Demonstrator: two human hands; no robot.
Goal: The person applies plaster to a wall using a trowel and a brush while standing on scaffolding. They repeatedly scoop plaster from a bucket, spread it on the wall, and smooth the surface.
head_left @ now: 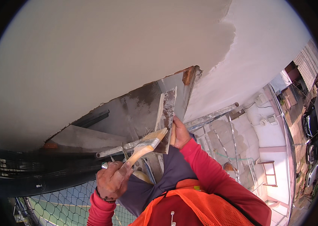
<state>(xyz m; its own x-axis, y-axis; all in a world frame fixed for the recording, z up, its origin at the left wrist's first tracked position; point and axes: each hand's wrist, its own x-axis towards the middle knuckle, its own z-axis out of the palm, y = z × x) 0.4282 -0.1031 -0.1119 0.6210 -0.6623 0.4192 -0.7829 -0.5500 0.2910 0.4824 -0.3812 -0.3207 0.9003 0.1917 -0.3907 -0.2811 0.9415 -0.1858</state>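
Note:
My left hand (pixel 113 181) grips a wide paintbrush (pixel 143 148) by its pale wooden handle, with the bristles pointing up and right. In my right hand (pixel 182 133) is a flat rectangular plastering trowel (pixel 168 109), held by the wooden handle on its back. Grey-white residue smears its metal blade, and a pale strip of plaster lies along its left edge. The brush's bristles lie against or just in front of the trowel's lower part; which of these I cannot tell. Above both hands spreads a smooth grey plastered surface (pixel 106 56) with a ragged edge beside a whiter area (pixel 268 41).
Behind the trowel is a recess (pixel 136 107) with broken edges and exposed brick (pixel 187 76). Metal scaffold pipes (pixel 219 116) cross just beyond my hands. Black netting (pixel 72 201) hangs at lower left. Far below on the right are a metal frame (pixel 268 173) and parked cars (pixel 311 124).

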